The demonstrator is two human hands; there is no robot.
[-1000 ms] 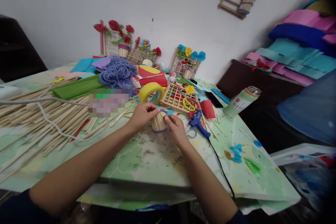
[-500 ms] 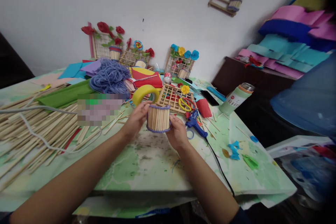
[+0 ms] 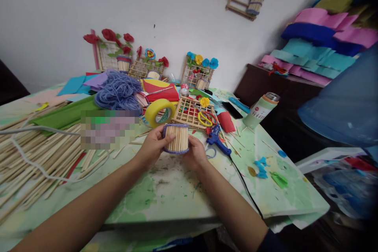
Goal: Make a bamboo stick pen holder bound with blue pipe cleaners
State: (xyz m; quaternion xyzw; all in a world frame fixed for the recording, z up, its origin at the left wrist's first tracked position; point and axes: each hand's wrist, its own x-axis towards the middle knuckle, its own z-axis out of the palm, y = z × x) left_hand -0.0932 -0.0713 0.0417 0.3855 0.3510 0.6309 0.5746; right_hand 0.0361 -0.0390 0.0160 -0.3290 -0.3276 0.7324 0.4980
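Observation:
A small basket (image 3: 178,139) of pale upright sticks, edged top and bottom with purple cord, is held above the table between both hands. My left hand (image 3: 155,144) grips its left side, the thumb lying across the sticks. On the opposite side my right hand (image 3: 195,152) holds the basket's right edge, some of its fingers hidden behind it. Just beyond stand a roll of yellow tape (image 3: 160,112) and a stick lattice (image 3: 193,112) with scissors (image 3: 205,119) on it. Right of my right hand lies a blue glue gun (image 3: 217,140).
Loose sticks (image 3: 50,153) cover the table's left side under a pale cable. Purple yarn (image 3: 118,92) and coloured paper lie behind. A green bottle (image 3: 261,109), a phone (image 3: 232,109) and paper scraps (image 3: 261,167) are on the right. Flowered lattices (image 3: 199,69) lean at the wall.
The left thumb has moved from the basket's rim onto its front. The basket now sits slightly lower and tilted, with the right hand further behind its edge. The whole view has shifted a little.

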